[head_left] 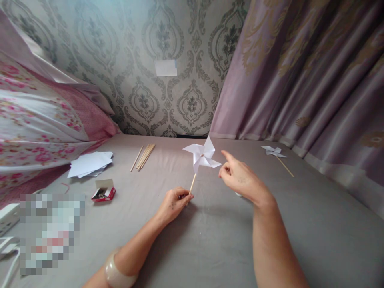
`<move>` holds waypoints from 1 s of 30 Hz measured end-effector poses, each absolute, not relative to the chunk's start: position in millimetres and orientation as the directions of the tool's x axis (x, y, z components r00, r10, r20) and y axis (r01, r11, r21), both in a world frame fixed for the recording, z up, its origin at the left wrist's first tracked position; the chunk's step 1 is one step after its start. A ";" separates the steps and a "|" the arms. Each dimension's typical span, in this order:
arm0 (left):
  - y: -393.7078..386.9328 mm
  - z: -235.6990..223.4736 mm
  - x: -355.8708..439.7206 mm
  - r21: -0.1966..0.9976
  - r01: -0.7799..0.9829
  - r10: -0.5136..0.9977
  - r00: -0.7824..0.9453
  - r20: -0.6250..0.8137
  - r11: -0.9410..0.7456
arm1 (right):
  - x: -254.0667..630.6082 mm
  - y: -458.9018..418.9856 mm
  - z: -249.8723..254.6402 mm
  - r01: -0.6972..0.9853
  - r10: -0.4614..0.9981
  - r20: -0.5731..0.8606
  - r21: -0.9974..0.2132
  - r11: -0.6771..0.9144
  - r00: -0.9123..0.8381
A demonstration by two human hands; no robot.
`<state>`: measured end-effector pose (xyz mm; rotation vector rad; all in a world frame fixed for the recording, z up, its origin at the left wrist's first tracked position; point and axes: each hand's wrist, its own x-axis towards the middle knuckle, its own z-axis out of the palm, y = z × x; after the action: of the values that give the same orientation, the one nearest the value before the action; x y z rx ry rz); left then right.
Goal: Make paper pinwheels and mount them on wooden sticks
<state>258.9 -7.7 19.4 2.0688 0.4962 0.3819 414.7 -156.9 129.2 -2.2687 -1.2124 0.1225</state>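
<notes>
My left hand [177, 203] is closed around the wooden stick [193, 184] of a white paper pinwheel [201, 155], which stands upright with a slight tilt to the right. A small pin head shows at the pinwheel's centre, and its blades are folded toward the middle. Just right of the blades is my right hand [240, 174], apart from the paper. Its index finger is stretched out and the other fingers are curled, with nothing seen in them. Under the right wrist, a small white thing [238, 195] is mostly hidden.
A second pinwheel [274, 152] lies at the far right. To the left are several wooden sticks [146, 156], a stack of white paper [90, 165] and an opened red box [103, 193] of small metal pieces. A white power strip [9, 218] and a blurred-out item [52, 236] lie nearer me.
</notes>
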 end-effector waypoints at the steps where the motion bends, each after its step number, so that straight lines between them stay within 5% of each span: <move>1: -7.6 19.1 259.0 0.861 0.195 0.492 0.868 0.072 -0.470 | 413.9 -157.9 128.8 0.742 0.862 0.027 -0.524 -0.418 0.506; 3: -7.5 18.7 259.2 0.866 0.196 0.496 0.866 0.068 -0.461 | 410.7 -160.4 129.5 0.725 0.942 -0.216 -0.601 -0.337 0.258; 5: -7.5 18.6 259.4 0.868 0.196 0.495 0.867 0.064 -0.455 | 407.8 -161.7 131.5 0.674 0.965 -0.224 -0.692 -0.257 0.137; 8: -7.7 18.4 259.6 0.871 0.193 0.491 0.869 0.062 -0.453 | 409.5 -158.8 132.3 0.630 0.953 0.007 -0.752 -0.194 0.301; 12: -7.7 16.8 259.5 0.872 0.199 0.496 0.867 0.057 -0.448 | 417.9 -151.9 124.9 0.619 0.759 0.222 -0.731 -0.286 0.612; 14: -7.7 16.4 259.3 0.874 0.201 0.499 0.865 0.053 -0.442 | 416.8 -151.3 122.4 0.630 0.811 0.102 -0.688 -0.361 0.576; 16: -7.8 16.9 259.2 0.878 0.199 0.500 0.865 0.051 -0.435 | 411.1 -152.9 123.7 0.640 0.930 -0.191 -0.681 -0.357 0.315; 18: -8.2 18.2 259.1 0.879 0.194 0.498 0.865 0.057 -0.436 | 404.5 -155.2 127.8 0.612 0.950 -0.296 -0.735 -0.291 0.096; 21: -8.7 19.8 259.4 0.874 0.189 0.500 0.863 0.069 -0.447 | 402.2 -156.4 133.2 0.566 0.957 -0.025 -0.802 -0.191 0.288; 25: -9.0 19.2 259.9 0.874 0.189 0.505 0.860 0.072 -0.447 | 412.5 -153.0 130.8 0.591 0.719 0.290 -0.781 -0.203 0.631; 30: -8.7 19.4 259.7 0.875 0.189 0.509 0.858 0.073 -0.446 | 415.8 -149.3 126.3 0.727 0.662 0.362 -0.537 -0.427 0.656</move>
<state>259.7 -8.7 19.4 2.0319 0.5099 0.4027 415.8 -149.3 126.3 -2.1929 -1.0704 -0.1246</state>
